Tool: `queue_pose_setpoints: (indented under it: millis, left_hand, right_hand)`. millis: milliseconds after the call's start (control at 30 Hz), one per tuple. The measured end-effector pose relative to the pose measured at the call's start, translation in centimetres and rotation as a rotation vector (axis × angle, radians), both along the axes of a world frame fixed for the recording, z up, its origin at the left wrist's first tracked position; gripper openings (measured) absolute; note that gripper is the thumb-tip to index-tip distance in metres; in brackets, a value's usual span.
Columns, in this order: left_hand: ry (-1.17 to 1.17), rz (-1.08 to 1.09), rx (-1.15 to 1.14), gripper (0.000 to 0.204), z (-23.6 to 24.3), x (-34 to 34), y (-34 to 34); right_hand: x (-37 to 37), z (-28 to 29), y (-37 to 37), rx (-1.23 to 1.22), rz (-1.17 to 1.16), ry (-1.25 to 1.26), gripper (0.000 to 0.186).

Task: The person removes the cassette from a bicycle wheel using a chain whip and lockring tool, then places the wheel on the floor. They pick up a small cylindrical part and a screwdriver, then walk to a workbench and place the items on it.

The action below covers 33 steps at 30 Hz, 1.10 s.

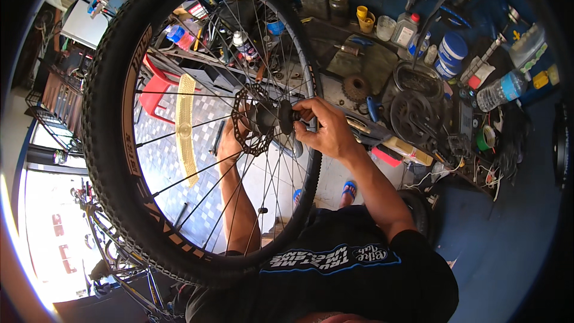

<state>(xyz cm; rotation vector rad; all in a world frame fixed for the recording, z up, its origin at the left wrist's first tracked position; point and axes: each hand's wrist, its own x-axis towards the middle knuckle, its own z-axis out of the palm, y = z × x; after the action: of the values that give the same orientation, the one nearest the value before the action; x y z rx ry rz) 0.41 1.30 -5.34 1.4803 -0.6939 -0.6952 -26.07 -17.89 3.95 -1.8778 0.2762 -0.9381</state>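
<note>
Knobby-tyred bicycle wheel raised before torso. From afar I see right hand pinching hub end; left hand behind disc rotor, grasp hidden, cannot tell. Risk, I judge: wheel tipping if support falters; rotor soiled by stray touch.

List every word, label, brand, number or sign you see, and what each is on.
I'll point out the print without copying wording.
Black tire: large tan lettering on the sidewall.
Black shirt: white lettering, upside down here, with a blue outline.
Clear bottle with a red cap: label too small to read.
Blue tub: white print, too small to read.
Water bottle: blue label, too small to read.
</note>
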Motion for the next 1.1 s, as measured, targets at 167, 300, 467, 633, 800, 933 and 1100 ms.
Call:
queue_pose_setpoints:
  millis: [167,300,467,633,800,933,1100]
  left_hand:
    - [-0.084,0.028,0.051,0.048,5.1,-2.7,-0.8]
    - [-0.103,0.025,0.046,0.047,7.4,-4.1,-1.9]
    - [-0.129,0.028,0.104,0.044,6.7,-3.6,-1.7]
    - [-0.114,0.006,0.093,0.041,6.7,-3.8,-1.0]
    - [-0.113,0.021,0.077,0.040,5.5,-3.5,-1.7]
    - [-0.092,0.047,0.043,0.039,4.2,-3.0,-1.6]
    - [-0.086,0.151,0.028,0.039,0.1,-0.2,-0.1]
  right_hand:
    - [0.1,0.6,0.0,-0.066,-0.011,0.006,0.036]
    - [0.2,0.7,-0.5,-0.059,0.006,-0.001,0.035]
    - [0.0,0.8,-0.6,-0.086,0.008,0.012,0.035]
    - [0.1,0.9,-0.5,-0.063,0.029,0.004,0.035]
    - [-0.2,0.8,-0.7,-0.071,0.015,0.022,0.035]
    - [-0.3,1.0,-0.6,-0.060,0.021,0.049,0.035]
    - [-0.1,1.5,-0.2,-0.124,-0.002,0.001,0.035]
